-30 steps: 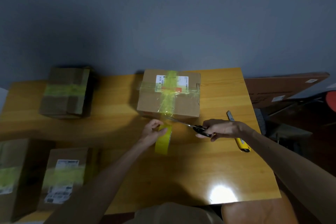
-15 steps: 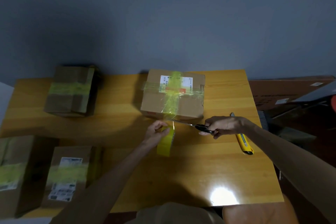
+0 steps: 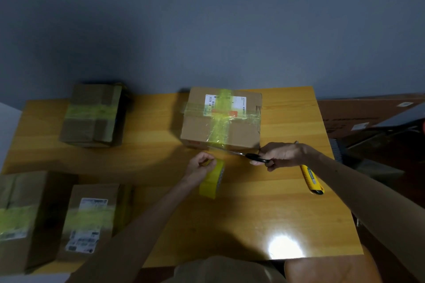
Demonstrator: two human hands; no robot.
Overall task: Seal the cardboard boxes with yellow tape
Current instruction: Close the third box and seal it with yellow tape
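Note:
A cardboard box [image 3: 200, 130] with a white label stands at the far middle of the wooden table [image 3: 264, 209], crossed by yellow tape strips. My left hand [image 3: 199, 165] grips the roll of yellow tape [image 3: 212, 180] just in front of the box. My right hand [image 3: 279, 155] grips black-handled scissors [image 3: 249, 156], whose blades point left along the box's near bottom edge, where the tape strip comes down from the box.
Three other taped boxes are on the table: far left [image 3: 92, 115], near left [image 3: 88, 220] and at the left edge [image 3: 17, 218]. A yellow utility knife [image 3: 311, 178] lies under my right forearm. A flat cardboard sheet [image 3: 358, 115] lies right of the table.
The scissors and my right hand have moved up and closer to the box's near edge. My left hand still holds the tape roll in about the same place.

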